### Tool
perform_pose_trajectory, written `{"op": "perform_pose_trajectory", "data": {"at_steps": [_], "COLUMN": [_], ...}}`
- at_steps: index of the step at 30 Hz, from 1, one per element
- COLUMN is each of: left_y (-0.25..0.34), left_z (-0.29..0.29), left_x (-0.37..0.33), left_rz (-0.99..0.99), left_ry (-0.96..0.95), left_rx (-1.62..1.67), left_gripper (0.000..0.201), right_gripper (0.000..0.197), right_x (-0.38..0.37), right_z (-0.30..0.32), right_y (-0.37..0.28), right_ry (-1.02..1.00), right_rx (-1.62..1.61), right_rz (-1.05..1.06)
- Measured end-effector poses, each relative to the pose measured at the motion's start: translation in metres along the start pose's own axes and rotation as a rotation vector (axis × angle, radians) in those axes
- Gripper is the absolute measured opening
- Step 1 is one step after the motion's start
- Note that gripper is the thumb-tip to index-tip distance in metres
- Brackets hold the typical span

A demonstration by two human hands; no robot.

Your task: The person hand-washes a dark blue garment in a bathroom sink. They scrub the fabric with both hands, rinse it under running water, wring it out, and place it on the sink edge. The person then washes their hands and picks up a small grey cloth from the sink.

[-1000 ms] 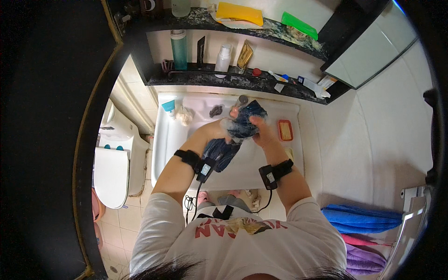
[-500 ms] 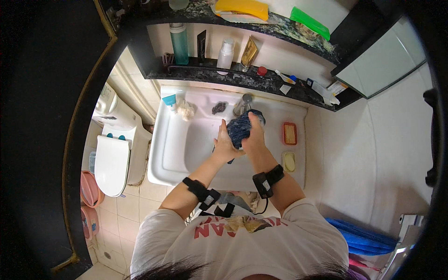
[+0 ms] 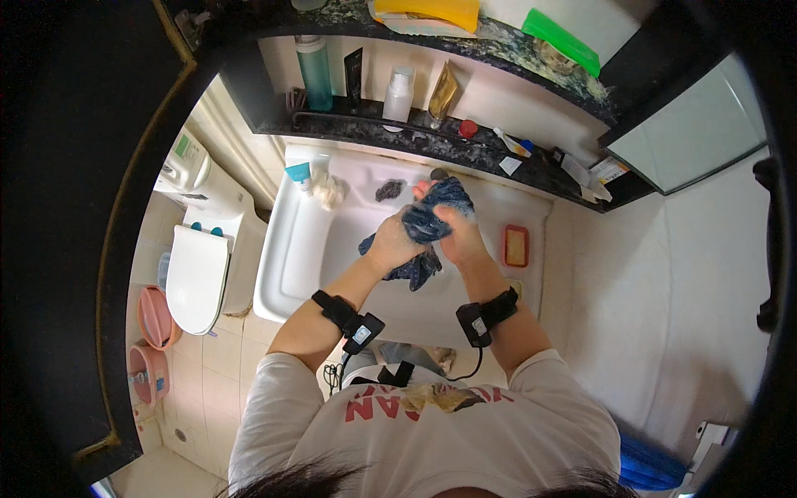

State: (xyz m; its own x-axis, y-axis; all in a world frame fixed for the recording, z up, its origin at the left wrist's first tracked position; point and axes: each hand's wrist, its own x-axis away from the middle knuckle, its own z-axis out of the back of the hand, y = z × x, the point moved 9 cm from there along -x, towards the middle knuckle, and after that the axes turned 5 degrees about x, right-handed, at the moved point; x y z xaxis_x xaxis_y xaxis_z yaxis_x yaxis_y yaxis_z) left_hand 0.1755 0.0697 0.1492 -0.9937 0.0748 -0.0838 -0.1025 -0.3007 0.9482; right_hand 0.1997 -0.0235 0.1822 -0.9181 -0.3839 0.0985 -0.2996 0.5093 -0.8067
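sink [image 3: 350,220] below l hand [image 3: 396,241] & r hand [image 3: 461,237], both curled round sudsy cloth [image 3: 428,219]; prob. best rubbed fold vs. fold

Head camera, one: wide fisheye, worn on the person's head, upright, facing steeply down. Near: white shirt [image 3: 465,444] at six o'clock. Mid-frame, farther: left hand [image 3: 397,241], right hand [image 3: 460,236], above sink [image 3: 286,249]. Rimward: black shelf [image 3: 357,129], twelve; mirror [image 3: 689,129], two; toilet [image 3: 198,278], nine. Edges bowed.
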Motion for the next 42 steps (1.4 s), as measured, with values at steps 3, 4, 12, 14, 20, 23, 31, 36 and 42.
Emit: {"op": "perform_pose_trajectory", "data": {"at_steps": [3,4,12,14,20,23,31,36,42], "left_y": [0.006,0.007,-0.018,-0.033,-0.024,-0.017,0.001,0.052,0.075], "left_z": [-0.004,-0.007,-0.025,-0.032,-0.050,-0.060,-0.053,-0.008,-0.001], "left_x": [-0.006,-0.007,0.000,0.002,0.005,0.008,0.002,-0.012,-0.009], "left_rz": [0.004,0.023,0.158,0.192,-0.190,-0.369,-0.368,-0.337,-0.368], "left_ry": [-0.132,-0.187,-0.420,-0.468,-0.622,-0.710,-0.705,-0.281,-0.193], "left_rx": [0.007,0.037,-0.055,-0.082,-0.169,-0.330,-0.296,0.096,-0.004], "left_gripper": [0.049,0.049,0.056,0.058,0.060,0.060,0.047,0.073,0.103], "right_gripper": [0.040,0.040,0.029,0.027,0.025,0.020,0.044,0.110,0.081], "right_x": [-0.003,-0.003,0.005,0.011,0.031,0.044,0.059,0.042,0.013], "right_z": [0.000,-0.001,0.002,-0.001,-0.028,-0.047,-0.042,0.006,0.036], "right_y": [-0.001,-0.002,-0.001,0.002,-0.007,-0.008,-0.017,-0.018,0.053], "right_ry": [-0.110,-0.161,-0.354,-0.396,-0.604,-0.709,-0.686,-0.335,0.047], "right_rx": [0.040,0.046,0.299,0.402,0.805,1.029,1.175,0.634,-0.448], "right_rz": [-0.071,-0.073,-0.132,-0.191,-0.021,0.194,0.384,0.327,-0.123]}}
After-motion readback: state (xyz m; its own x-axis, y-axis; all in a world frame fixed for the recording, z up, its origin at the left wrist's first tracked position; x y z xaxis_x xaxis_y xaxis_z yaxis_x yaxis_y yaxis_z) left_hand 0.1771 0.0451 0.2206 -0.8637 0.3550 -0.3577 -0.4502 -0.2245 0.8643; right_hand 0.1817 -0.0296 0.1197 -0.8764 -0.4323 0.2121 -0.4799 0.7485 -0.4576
